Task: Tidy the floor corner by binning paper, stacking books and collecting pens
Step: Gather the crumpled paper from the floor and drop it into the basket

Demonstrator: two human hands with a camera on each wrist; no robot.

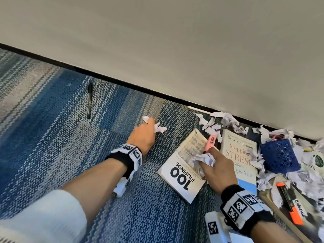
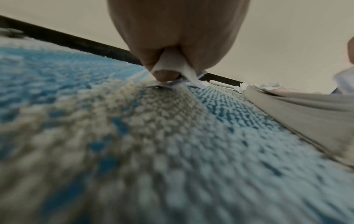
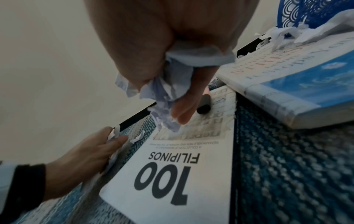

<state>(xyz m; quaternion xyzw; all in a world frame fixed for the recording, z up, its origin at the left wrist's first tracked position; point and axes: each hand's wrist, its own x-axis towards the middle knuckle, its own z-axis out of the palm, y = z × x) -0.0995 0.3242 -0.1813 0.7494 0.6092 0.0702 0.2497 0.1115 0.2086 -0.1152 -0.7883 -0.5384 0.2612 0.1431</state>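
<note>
My left hand (image 1: 146, 131) (image 2: 172, 68) (image 3: 107, 142) is low on the blue carpet and grips torn paper scraps (image 1: 158, 128) (image 2: 170, 63). My right hand (image 1: 213, 163) (image 3: 176, 84) hovers over the white book "100 Filipinos" (image 1: 182, 174) (image 3: 172, 174) and clutches a wad of crumpled paper (image 1: 203, 159) (image 3: 164, 106). A pink highlighter (image 1: 210, 142) lies on that book by my right fingers. A second book, "Stopping Stress" (image 1: 240, 155) (image 3: 287, 84), lies to its right. A black pen (image 1: 90, 99) lies alone on the carpet at the left.
Shredded paper (image 1: 226, 123) is piled along the wall's black baseboard (image 1: 122, 83). A blue perforated basket (image 1: 278, 156) (image 3: 310, 13) lies tipped in the scraps at the right. An orange and black marker (image 1: 291, 205) lies on a dark book at the lower right.
</note>
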